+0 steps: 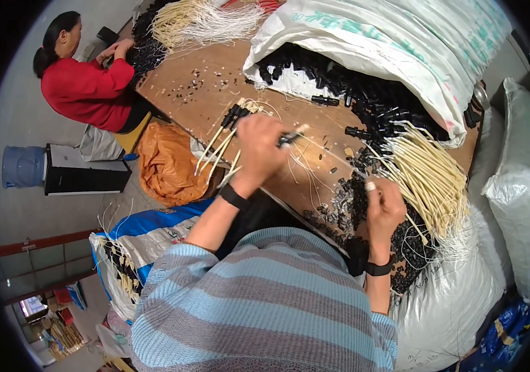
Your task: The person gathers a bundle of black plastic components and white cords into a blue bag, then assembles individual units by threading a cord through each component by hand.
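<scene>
Over the brown tabletop my left hand (258, 149) is closed on a black plastic fitting (288, 137) with a pale cord end sticking out past it; the hand is slightly blurred. Beside that hand lie several cream cords (219, 146) with black fittings (232, 116) on their ends. My right hand (387, 208) is pinched above a heap of small black parts (346, 208), with something white (370, 185) at a fingertip. What its fingers hold, if anything, I cannot make out. A thick bundle of cream cords (429, 183) with white thread ends lies just right of it.
A large white woven sack (382, 43) spills black fittings (376, 102) onto the table (215, 74). More cord bundles (206, 25) lie at the far end, where a person in red (88, 87) works. An orange sack (166, 162) stands left; stuffed white sacks (519, 192) stand right.
</scene>
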Motion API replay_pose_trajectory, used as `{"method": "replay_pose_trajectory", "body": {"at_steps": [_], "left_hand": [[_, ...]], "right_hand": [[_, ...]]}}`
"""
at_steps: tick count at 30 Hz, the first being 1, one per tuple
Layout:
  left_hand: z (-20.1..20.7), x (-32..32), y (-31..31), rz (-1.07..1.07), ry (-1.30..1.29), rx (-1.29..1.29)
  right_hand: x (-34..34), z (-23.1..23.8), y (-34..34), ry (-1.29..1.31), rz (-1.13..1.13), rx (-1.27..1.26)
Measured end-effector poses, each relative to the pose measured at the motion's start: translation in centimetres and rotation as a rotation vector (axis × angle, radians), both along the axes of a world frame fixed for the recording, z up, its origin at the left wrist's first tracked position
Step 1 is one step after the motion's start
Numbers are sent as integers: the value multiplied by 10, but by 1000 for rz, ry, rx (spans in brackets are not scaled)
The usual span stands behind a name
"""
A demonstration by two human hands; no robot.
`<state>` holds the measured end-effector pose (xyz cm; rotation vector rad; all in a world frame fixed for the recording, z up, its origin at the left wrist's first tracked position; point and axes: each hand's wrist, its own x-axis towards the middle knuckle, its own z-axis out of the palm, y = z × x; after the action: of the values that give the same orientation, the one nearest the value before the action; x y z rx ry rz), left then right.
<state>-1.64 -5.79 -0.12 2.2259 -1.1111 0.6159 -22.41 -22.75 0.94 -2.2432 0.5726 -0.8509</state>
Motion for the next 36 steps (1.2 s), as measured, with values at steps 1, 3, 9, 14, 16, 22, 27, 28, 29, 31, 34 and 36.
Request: {"method": "replay_pose_trajectory", "body": {"at_steps": [1,3,9,14,16,22,27,28,29,31,34,36], "left_hand": [[-8,12,12,99,16,39],[-11,21,22,168,6,120],[-13,-2,-26,-300,315,61],[-22,-24,-117,-299,493,241],[-26,-18,-131,-284,536,306],[-33,-16,-119,-240,517,422],[-41,-22,-87,-290,824,43],[-38,-23,-80,-363,847,52],[-34,-26,-75,-437,870,61],[-26,-30,-68,-492,903,47],[-27,-32,-65,-593,703,30],[-35,-33,-66,-796,397,219]], "right_hand": [[0,-6,2,16,79,-35],[3,0,17,266,271,-159],[-28,-19,-13,293,-35,-26],[-79,-10,-57,624,-429,-365],[-91,-15,-62,777,-398,-257],[-75,-11,-53,388,-145,-243],[-52,-4,-31,323,-75,-32],[-50,-7,-28,324,-72,-30],[-47,-13,-26,298,-56,-5],[-43,-15,-20,273,-36,19],[-39,-13,-12,337,39,-82],[-32,-9,-1,407,76,-196]]}}
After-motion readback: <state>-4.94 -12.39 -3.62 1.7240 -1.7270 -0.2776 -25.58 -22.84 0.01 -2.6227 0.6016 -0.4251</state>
